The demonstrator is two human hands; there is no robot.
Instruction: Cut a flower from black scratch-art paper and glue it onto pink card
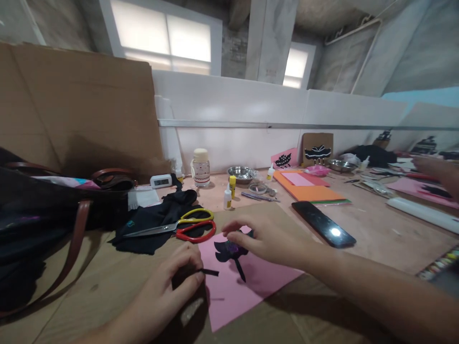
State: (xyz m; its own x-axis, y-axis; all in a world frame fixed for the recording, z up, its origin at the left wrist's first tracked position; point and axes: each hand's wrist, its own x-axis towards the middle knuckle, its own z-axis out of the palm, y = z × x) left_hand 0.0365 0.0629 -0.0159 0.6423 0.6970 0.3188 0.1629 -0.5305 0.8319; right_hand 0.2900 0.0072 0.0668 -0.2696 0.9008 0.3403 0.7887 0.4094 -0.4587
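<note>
Between the thumb and fingers of my left hand is a thin black strip, its free end over the left edge of a pink sheet of paper. A black flower-shaped cut-out with a dark stem and a shiny purple patch lies on that sheet. My right hand is over the cut-out's upper right part, thumb and index finger a little apart and nothing visible between them. Its other fingers are partly hidden, and I cannot tell whether they touch the cut-out.
Scissors with red and yellow handles lie on black cloth. Behind the sheet stand a glue bottle, a yellow-capped stick, a metal bowl and a jar. A phone lies right; another person's hand shows far right.
</note>
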